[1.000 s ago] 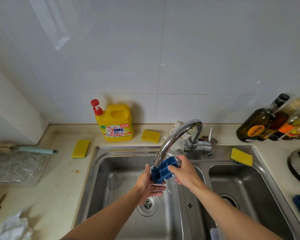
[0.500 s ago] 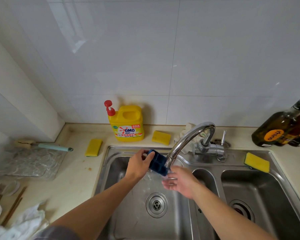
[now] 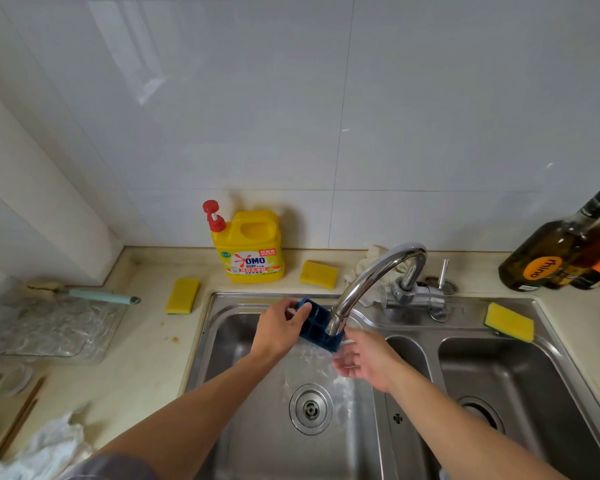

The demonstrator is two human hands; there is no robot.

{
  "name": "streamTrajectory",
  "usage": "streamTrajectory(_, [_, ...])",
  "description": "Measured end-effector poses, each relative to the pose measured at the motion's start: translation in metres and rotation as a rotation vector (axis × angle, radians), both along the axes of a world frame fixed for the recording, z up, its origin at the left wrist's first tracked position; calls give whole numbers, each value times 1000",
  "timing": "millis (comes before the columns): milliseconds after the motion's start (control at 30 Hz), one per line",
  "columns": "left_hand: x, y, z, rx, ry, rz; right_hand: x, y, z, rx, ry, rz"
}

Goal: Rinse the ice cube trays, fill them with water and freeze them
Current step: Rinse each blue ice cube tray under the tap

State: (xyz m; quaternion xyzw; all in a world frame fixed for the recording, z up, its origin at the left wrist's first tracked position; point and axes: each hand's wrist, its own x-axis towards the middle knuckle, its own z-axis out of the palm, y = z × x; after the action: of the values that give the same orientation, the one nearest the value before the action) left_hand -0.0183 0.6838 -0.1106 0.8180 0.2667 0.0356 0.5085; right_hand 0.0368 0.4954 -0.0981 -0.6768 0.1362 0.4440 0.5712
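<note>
A cream countertop (image 3: 146, 358) runs along a wall of large white tiles (image 3: 361, 133), and a stainless steel sink (image 3: 465, 311) is set into it, with a wide left basin, a narrow middle trough and a right basin. There are two drains (image 3: 310, 408), one chrome gooseneck faucet (image 3: 371, 275) and one blue ice cube tray (image 3: 314, 325). The tray is tilted under the spout over the left basin. The left hand (image 3: 278, 329) grips its far left end, and the right hand (image 3: 364, 362) lies open, palm up, in the falling water just below it. Three yellow sponges show: one left of the sink (image 3: 182, 295), one behind it (image 3: 318, 274), one on the right rim (image 3: 509, 322). One yellow detergent jug (image 3: 246, 245) with a red pump reads "OMO". At far right stand several dark bottles (image 3: 548, 258), and the orange label on the nearest seems to read "rhino". A mint-handled brush (image 3: 97, 295) lies far left.
</note>
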Motion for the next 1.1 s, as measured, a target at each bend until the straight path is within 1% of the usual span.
streamTrajectory(433, [-5,-12,3,-94,77,0,-7,-15,7,-44,-50,-6])
streamTrajectory(667, [-6,-20,2,-197,88,-15,-7,-25,6,-47,-86,-40])
streamTrajectory(1100, [-3,-20,-2,-364,73,-5,3,-28,20,-43,-269,-45])
